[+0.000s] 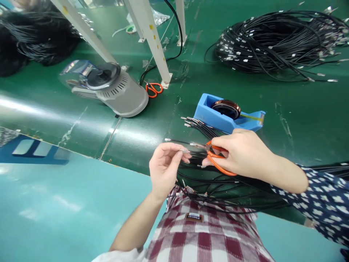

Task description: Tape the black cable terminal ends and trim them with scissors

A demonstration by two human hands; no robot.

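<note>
My left hand is closed in a pinch, thumb against fingertips, on the silvery end of a thin black cable. Orange-handled scissors are gripped in my right hand, their blades pointing left towards the pinched cable. Another black cable with a white-tagged end passes just above my left fingers. Below and between both hands, more black cables with pale tips lie along the table edge and over my checked apron. My right palm hides part of the scissors' handles.
A blue tape dispenser stands behind my right hand, beside a cable bundle. A big cable coil lies back right. At left are a grey machine, more orange scissors, white posts and dark cables.
</note>
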